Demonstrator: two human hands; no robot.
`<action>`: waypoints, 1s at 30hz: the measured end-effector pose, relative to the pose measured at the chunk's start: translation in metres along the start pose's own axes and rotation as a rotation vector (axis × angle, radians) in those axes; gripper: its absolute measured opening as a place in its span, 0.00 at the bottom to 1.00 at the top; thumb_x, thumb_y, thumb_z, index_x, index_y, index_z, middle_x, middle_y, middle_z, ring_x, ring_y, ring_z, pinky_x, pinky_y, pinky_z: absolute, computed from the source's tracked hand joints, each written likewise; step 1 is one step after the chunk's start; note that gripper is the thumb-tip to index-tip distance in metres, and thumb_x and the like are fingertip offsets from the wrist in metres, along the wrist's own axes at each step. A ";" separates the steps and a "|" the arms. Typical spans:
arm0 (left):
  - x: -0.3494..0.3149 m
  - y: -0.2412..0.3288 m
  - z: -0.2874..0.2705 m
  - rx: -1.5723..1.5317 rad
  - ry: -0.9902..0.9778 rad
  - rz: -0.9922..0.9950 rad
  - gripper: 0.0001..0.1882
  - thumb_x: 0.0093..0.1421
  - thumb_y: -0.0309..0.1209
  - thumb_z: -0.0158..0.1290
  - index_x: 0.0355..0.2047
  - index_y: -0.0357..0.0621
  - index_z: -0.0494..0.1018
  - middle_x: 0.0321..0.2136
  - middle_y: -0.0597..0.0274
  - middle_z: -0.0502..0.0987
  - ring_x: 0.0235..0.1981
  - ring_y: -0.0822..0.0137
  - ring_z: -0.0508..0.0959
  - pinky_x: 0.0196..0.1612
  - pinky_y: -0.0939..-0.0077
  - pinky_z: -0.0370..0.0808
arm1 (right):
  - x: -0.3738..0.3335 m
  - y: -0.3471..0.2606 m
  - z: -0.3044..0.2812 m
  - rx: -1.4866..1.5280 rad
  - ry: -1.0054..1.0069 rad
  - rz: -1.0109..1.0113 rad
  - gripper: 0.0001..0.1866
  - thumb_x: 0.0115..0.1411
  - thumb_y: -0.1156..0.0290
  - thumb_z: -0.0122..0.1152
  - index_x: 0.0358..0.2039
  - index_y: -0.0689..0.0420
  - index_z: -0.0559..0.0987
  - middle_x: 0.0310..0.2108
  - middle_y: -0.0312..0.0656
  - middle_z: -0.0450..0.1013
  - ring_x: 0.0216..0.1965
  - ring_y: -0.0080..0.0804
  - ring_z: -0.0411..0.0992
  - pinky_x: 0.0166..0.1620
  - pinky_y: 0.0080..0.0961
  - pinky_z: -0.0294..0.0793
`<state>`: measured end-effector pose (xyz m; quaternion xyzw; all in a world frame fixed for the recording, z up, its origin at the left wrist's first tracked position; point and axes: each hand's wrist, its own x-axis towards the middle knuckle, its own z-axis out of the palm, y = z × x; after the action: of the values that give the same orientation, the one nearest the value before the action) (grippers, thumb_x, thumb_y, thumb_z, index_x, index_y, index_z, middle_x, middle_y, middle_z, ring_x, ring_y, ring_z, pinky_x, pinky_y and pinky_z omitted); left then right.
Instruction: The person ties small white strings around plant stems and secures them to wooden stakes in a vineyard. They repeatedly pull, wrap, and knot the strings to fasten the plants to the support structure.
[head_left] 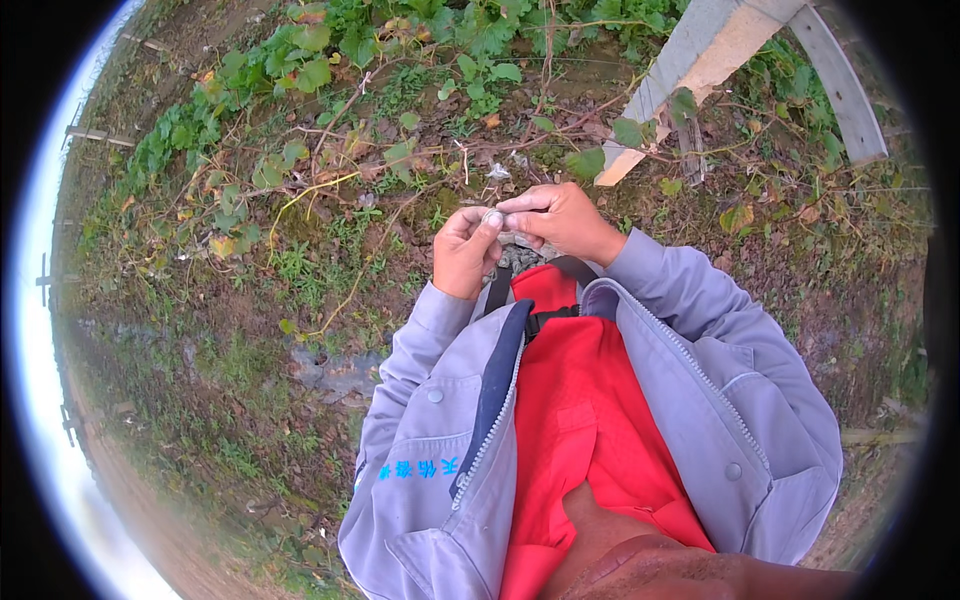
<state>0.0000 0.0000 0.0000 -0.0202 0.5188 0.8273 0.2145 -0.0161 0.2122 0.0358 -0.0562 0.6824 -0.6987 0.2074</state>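
My left hand (463, 250) and my right hand (562, 222) meet in front of my chest, their fingertips touching. Both are closed in a pinch. Whatever lies between the fingertips is too small to make out. Just beyond them is a small whitish, shiny scrap (498, 172); I cannot tell whether it touches my fingers. Below the hands, partly covered by them, a grey knotted-looking clump (522, 257) shows between dark straps (499, 289) at my front. A thin brown vine stem (440, 152) runs sideways past the far side of my hands.
A pale squared post (690, 75) slants down at the far right, with a flat slat (838, 85) beside it. Leafy green plants (490, 30) grow along the far side. A yellowish stem (300, 195) bends at the left. Weeds and dead leaves cover the soil (240, 330).
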 end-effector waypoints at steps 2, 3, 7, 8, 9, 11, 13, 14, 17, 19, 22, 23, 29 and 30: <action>-0.003 0.002 0.006 0.097 0.074 0.017 0.16 0.68 0.32 0.60 0.52 0.38 0.76 0.33 0.64 0.82 0.25 0.80 0.74 0.25 0.84 0.69 | 0.001 -0.005 -0.002 -0.070 0.012 -0.041 0.16 0.65 0.71 0.67 0.51 0.63 0.84 0.28 0.36 0.79 0.23 0.17 0.73 0.28 0.18 0.74; -0.004 0.011 0.002 0.170 0.081 0.039 0.15 0.68 0.32 0.60 0.51 0.37 0.77 0.33 0.63 0.82 0.26 0.80 0.75 0.27 0.84 0.70 | 0.006 -0.007 0.002 -0.023 -0.002 -0.067 0.15 0.65 0.71 0.67 0.50 0.64 0.84 0.28 0.36 0.79 0.23 0.17 0.73 0.28 0.18 0.74; -0.011 0.017 0.013 0.290 0.105 0.134 0.13 0.68 0.32 0.60 0.47 0.35 0.79 0.34 0.62 0.83 0.32 0.76 0.79 0.34 0.81 0.75 | -0.002 -0.018 -0.008 -0.039 0.051 0.038 0.11 0.64 0.72 0.67 0.44 0.65 0.84 0.29 0.37 0.79 0.23 0.17 0.72 0.26 0.18 0.72; -0.013 0.020 0.015 0.304 0.103 0.194 0.12 0.68 0.32 0.60 0.45 0.34 0.80 0.34 0.61 0.83 0.33 0.75 0.80 0.36 0.80 0.76 | -0.002 -0.018 -0.008 -0.028 0.059 0.014 0.10 0.64 0.72 0.68 0.43 0.65 0.84 0.30 0.37 0.79 0.23 0.17 0.72 0.26 0.18 0.71; -0.013 0.026 0.012 0.456 0.097 0.194 0.12 0.68 0.32 0.60 0.44 0.34 0.81 0.34 0.60 0.84 0.34 0.74 0.80 0.38 0.78 0.77 | -0.001 -0.019 -0.012 -0.039 0.063 0.053 0.10 0.63 0.72 0.68 0.43 0.65 0.84 0.30 0.37 0.80 0.23 0.17 0.72 0.26 0.18 0.72; -0.017 0.042 0.001 0.745 0.074 0.212 0.11 0.67 0.32 0.60 0.42 0.34 0.82 0.35 0.59 0.84 0.37 0.71 0.81 0.41 0.75 0.78 | -0.001 -0.017 -0.020 0.001 0.029 0.077 0.11 0.62 0.73 0.69 0.42 0.66 0.83 0.30 0.38 0.80 0.23 0.18 0.73 0.27 0.19 0.72; -0.015 0.046 0.000 0.800 0.082 0.326 0.10 0.66 0.31 0.61 0.41 0.35 0.82 0.34 0.57 0.84 0.35 0.71 0.81 0.40 0.73 0.78 | -0.003 -0.016 -0.025 -0.001 -0.044 0.101 0.10 0.61 0.74 0.69 0.41 0.66 0.83 0.30 0.39 0.80 0.23 0.17 0.73 0.26 0.18 0.73; -0.009 0.047 0.001 0.813 0.111 0.363 0.10 0.66 0.31 0.61 0.41 0.35 0.82 0.33 0.58 0.84 0.35 0.72 0.81 0.40 0.74 0.78 | -0.003 -0.016 -0.026 -0.021 -0.065 0.142 0.10 0.61 0.75 0.69 0.41 0.67 0.83 0.30 0.39 0.80 0.23 0.17 0.73 0.26 0.18 0.73; 0.007 0.039 0.010 0.722 0.137 0.347 0.09 0.66 0.30 0.60 0.40 0.36 0.82 0.31 0.61 0.83 0.33 0.74 0.80 0.38 0.74 0.77 | -0.010 -0.018 -0.023 0.281 -0.151 0.124 0.10 0.61 0.76 0.68 0.42 0.67 0.83 0.30 0.40 0.81 0.24 0.18 0.73 0.27 0.18 0.73; 0.013 0.030 0.022 0.703 0.071 0.343 0.08 0.66 0.29 0.60 0.40 0.37 0.82 0.29 0.62 0.83 0.32 0.74 0.79 0.38 0.74 0.77 | -0.006 -0.019 -0.017 0.316 -0.036 0.033 0.10 0.62 0.76 0.68 0.41 0.67 0.83 0.31 0.40 0.81 0.25 0.19 0.74 0.29 0.18 0.74; 0.004 0.019 0.038 0.950 -0.064 0.474 0.07 0.63 0.28 0.61 0.38 0.38 0.82 0.28 0.56 0.81 0.30 0.62 0.81 0.34 0.69 0.77 | 0.000 -0.018 -0.016 0.005 0.211 -0.152 0.07 0.62 0.75 0.67 0.39 0.64 0.85 0.32 0.40 0.81 0.29 0.25 0.77 0.34 0.25 0.76; 0.001 0.019 0.041 1.027 -0.093 0.539 0.07 0.61 0.29 0.62 0.38 0.39 0.82 0.29 0.55 0.81 0.30 0.58 0.81 0.34 0.67 0.77 | 0.001 -0.017 -0.019 -0.301 0.241 -0.299 0.08 0.60 0.74 0.67 0.39 0.63 0.86 0.32 0.40 0.82 0.29 0.26 0.77 0.35 0.26 0.77; 0.004 0.038 0.031 1.085 0.028 0.658 0.08 0.59 0.29 0.65 0.39 0.43 0.84 0.28 0.55 0.80 0.30 0.57 0.81 0.34 0.68 0.77 | -0.010 -0.015 -0.037 -0.585 -0.282 -0.323 0.09 0.57 0.70 0.66 0.37 0.58 0.87 0.31 0.42 0.82 0.31 0.29 0.79 0.39 0.30 0.78; 0.007 0.036 0.028 1.013 -0.006 0.572 0.09 0.62 0.31 0.64 0.40 0.40 0.84 0.27 0.61 0.81 0.29 0.67 0.80 0.33 0.73 0.76 | -0.013 -0.015 -0.038 -0.344 -0.317 -0.245 0.08 0.59 0.72 0.67 0.36 0.62 0.86 0.29 0.40 0.81 0.30 0.25 0.78 0.37 0.26 0.78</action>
<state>-0.0152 0.0130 0.0419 0.2282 0.8341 0.5010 -0.0329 -0.0213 0.2517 0.0509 -0.2815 0.7382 -0.5748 0.2131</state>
